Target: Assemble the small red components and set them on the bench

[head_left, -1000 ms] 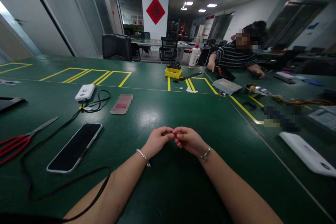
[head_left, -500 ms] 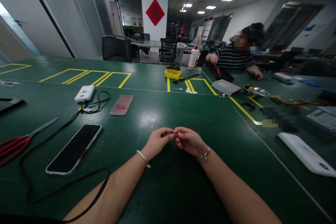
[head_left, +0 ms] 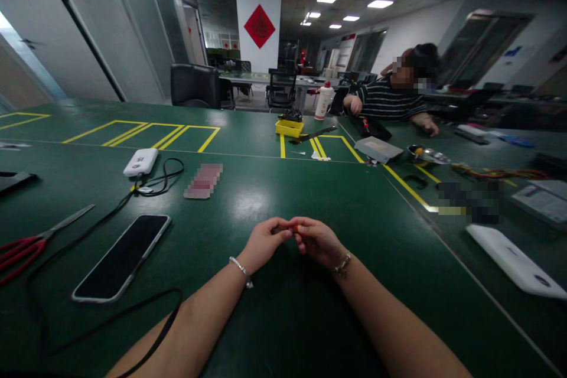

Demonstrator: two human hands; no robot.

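Note:
My left hand (head_left: 266, 241) and my right hand (head_left: 319, 240) meet over the middle of the green table (head_left: 239, 331). Between their fingertips is a small red object (head_left: 293, 228), mostly covered by the fingers and too small to name. Both hands are closed in a pinch, thumbs against index fingers, and each grips the red piece. To the left of my left forearm lies a dark-screened phone (head_left: 121, 260) in a pale case. A black cord (head_left: 110, 310) runs past the phone and across that forearm.
Red-handled scissors (head_left: 39, 245), a white power bank (head_left: 140, 162) and a pinkish card (head_left: 204, 181) lie on the left. A yellow tray (head_left: 289, 128) and white bottle (head_left: 325, 100) stand farther back. Another white device (head_left: 514, 260) lies right. Across the table sits a person (head_left: 390, 97) in stripes.
More of the red object shows between my fingertips. My hands stay together in nearly the same place, and the whole view has shifted slightly.

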